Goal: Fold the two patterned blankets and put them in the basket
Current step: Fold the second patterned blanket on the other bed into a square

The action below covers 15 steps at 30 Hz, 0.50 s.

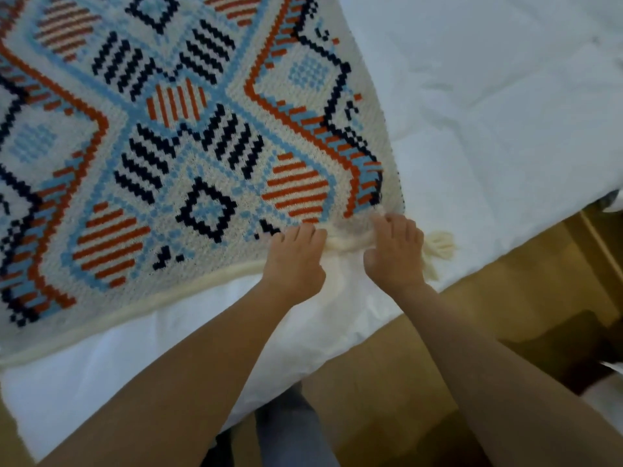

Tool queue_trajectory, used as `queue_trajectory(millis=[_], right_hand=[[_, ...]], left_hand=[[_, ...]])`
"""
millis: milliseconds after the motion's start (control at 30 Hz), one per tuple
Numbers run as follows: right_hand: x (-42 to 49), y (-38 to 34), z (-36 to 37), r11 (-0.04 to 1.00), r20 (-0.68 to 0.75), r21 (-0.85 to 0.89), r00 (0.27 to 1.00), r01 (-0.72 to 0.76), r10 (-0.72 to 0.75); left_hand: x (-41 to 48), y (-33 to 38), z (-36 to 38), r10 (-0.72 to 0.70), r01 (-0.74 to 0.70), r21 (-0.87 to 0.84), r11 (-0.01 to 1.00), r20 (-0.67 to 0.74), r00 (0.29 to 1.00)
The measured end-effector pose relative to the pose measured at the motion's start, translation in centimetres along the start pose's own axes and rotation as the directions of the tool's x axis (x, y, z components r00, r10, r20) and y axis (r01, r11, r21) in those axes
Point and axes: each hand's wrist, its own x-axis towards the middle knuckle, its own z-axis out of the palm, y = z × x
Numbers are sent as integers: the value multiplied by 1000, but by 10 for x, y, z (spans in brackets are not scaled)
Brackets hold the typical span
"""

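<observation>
A knitted patterned blanket [175, 136] in cream, light blue, orange and navy lies spread flat on a white bed. Its near right corner is bunched into a cream roll between my two hands. My left hand [295, 261] grips the blanket's near edge just left of that roll. My right hand [394, 251] grips the same corner from the right, fingers curled over the fabric. A cream tassel [438, 247] sticks out to the right of my right hand. Only one blanket is in view, and no basket shows.
The white bed cover [488, 112] stretches away to the right and below the blanket. A wooden floor [505, 325] lies beyond the bed's near edge. My legs in blue jeans [290, 433] stand against the bed. A dark shape [573, 345] sits on the floor at right.
</observation>
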Motion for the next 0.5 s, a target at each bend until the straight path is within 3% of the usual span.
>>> queue_trajectory(millis=[67, 133, 200, 333, 400, 500], right_hand=[[2, 16, -3, 985, 47, -30, 985, -168, 169], [7, 31, -2, 974, 202, -62, 953, -219, 227], [13, 40, -2, 981, 193, -70, 963, -180, 190], [24, 63, -19, 967, 27, -163, 979, -197, 204], [24, 85, -30, 941, 71, -252, 966, -225, 249], [18, 105, -33, 886, 250, -458, 947, -69, 202]], left_hand=[[9, 16, 1, 26, -25, -4, 1000, 34, 999], [17, 29, 5, 12, -14, 17, 1000, 87, 996], [22, 37, 7, -1, -2, 34, 999, 95, 995], [30, 52, 6, 30, -35, 32, 999, 134, 990], [33, 60, 6, 40, -45, 20, 999, 174, 984], [35, 65, 9, 56, -46, -43, 998, 261, 964]])
